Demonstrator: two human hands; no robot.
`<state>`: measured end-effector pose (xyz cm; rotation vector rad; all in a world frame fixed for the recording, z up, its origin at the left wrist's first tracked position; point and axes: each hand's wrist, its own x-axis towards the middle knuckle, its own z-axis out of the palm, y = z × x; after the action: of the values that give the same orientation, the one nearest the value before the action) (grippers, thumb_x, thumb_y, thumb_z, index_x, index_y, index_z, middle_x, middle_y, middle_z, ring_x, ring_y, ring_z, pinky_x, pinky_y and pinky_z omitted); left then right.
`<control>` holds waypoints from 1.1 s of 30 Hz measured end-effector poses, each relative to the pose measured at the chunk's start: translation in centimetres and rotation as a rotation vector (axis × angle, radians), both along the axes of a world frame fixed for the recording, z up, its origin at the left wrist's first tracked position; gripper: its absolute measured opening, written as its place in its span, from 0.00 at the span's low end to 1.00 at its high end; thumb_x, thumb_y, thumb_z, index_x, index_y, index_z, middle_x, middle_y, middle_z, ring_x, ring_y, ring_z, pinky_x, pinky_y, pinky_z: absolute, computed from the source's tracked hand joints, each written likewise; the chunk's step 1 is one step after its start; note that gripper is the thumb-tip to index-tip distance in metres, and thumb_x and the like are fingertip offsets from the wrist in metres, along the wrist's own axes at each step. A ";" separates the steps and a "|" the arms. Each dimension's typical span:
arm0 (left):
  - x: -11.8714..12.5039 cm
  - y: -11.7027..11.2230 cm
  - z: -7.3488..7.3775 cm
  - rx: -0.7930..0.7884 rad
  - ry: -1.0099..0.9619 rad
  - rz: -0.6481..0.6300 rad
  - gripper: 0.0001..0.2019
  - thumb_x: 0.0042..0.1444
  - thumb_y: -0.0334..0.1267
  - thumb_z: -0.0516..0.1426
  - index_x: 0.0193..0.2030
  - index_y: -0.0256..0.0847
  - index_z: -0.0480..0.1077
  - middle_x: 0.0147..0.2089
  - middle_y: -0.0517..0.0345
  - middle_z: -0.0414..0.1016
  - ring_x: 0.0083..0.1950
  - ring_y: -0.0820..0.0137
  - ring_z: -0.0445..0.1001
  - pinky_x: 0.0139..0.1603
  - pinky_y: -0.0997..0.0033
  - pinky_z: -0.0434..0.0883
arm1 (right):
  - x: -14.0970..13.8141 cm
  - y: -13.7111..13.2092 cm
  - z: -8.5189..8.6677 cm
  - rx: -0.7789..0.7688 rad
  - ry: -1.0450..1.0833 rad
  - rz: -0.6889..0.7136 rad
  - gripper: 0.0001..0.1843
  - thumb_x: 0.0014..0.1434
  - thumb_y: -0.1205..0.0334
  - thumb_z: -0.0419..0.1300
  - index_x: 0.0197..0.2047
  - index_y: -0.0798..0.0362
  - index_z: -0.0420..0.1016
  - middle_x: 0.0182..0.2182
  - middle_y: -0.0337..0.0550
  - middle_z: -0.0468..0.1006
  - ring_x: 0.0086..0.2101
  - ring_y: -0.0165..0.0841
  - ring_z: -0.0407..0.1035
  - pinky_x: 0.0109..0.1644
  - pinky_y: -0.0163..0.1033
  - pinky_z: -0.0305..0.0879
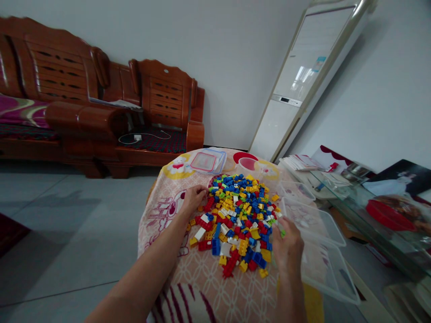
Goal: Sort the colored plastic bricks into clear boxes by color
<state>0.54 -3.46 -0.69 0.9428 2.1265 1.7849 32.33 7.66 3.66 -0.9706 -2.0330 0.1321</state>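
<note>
A spread-out heap of plastic toy bricks in red, yellow, blue, white and green covers the middle of a round table. At the heap's left edge is my left hand, its fingers curled together near red and orange bricks; whatever they pinch is hidden. My right hand is at the right edge of the heap, thumb and fingers bent around a small green brick. Close beside that hand, clear plastic boxes stand along the table's right side.
Clear lids with red and blue rims lie at the table's far edge, near a round red-rimmed container. A patterned cloth covers the table. To the right is a glass shelf with papers and a red dish. A wooden sofa stands behind.
</note>
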 end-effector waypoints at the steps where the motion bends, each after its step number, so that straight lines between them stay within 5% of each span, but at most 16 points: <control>1: 0.0 0.0 0.0 -0.002 0.002 0.003 0.10 0.45 0.38 0.53 0.30 0.38 0.74 0.25 0.58 0.75 0.27 0.70 0.70 0.30 0.73 0.67 | -1.3 -0.9 -0.2 -0.038 0.010 0.082 0.20 0.61 0.54 0.50 0.45 0.59 0.76 0.47 0.59 0.76 0.48 0.44 0.69 0.55 0.51 0.63; 5: 0.0 -0.1 0.0 -0.010 0.010 0.011 0.10 0.45 0.38 0.53 0.29 0.38 0.74 0.25 0.59 0.75 0.27 0.71 0.70 0.30 0.73 0.67 | -6.5 -3.9 -1.5 -0.143 -0.056 0.306 0.19 0.62 0.59 0.50 0.49 0.58 0.75 0.50 0.57 0.74 0.52 0.42 0.67 0.57 0.49 0.62; 9: 0.0 -0.1 -0.2 0.005 0.019 0.000 0.10 0.46 0.38 0.54 0.30 0.38 0.74 0.25 0.58 0.75 0.27 0.71 0.70 0.30 0.73 0.67 | -10.1 -5.9 -2.9 -0.192 -0.193 0.350 0.20 0.62 0.65 0.49 0.53 0.59 0.73 0.53 0.59 0.72 0.55 0.44 0.64 0.59 0.52 0.60; 17: -0.2 -0.1 -0.5 0.021 0.032 -0.006 0.11 0.47 0.38 0.53 0.31 0.38 0.75 0.26 0.57 0.76 0.27 0.70 0.71 0.31 0.73 0.67 | -11.9 -8.0 -2.7 -0.160 -0.183 0.595 0.19 0.62 0.66 0.49 0.54 0.56 0.72 0.56 0.52 0.70 0.57 0.39 0.61 0.62 0.48 0.56; 21: -0.3 0.0 -0.7 0.028 0.019 -0.015 0.10 0.46 0.38 0.53 0.29 0.38 0.74 0.25 0.58 0.74 0.27 0.71 0.70 0.30 0.73 0.66 | -10.6 -6.1 -2.0 -0.150 -0.178 0.408 0.15 0.61 0.67 0.50 0.44 0.54 0.77 0.43 0.50 0.78 0.46 0.37 0.70 0.53 0.42 0.62; 25: -0.5 0.2 -1.0 0.026 0.001 -0.017 0.10 0.46 0.39 0.54 0.30 0.38 0.74 0.25 0.57 0.75 0.27 0.71 0.70 0.29 0.73 0.66 | -10.4 -3.6 -1.1 -0.146 -0.427 0.116 0.14 0.62 0.67 0.51 0.36 0.54 0.79 0.33 0.49 0.80 0.37 0.37 0.73 0.44 0.39 0.61; 33: -0.7 0.3 -1.5 0.035 -0.026 -0.022 0.11 0.47 0.40 0.54 0.31 0.38 0.75 0.26 0.57 0.76 0.27 0.70 0.71 0.30 0.73 0.68 | -12.2 -2.5 -0.2 -0.227 -0.743 0.023 0.10 0.61 0.64 0.56 0.35 0.56 0.78 0.33 0.53 0.81 0.37 0.38 0.76 0.42 0.40 0.60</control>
<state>-0.12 -3.15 -2.16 0.9425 2.0680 1.8198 20.11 5.17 3.43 -1.2640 -2.7491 0.0101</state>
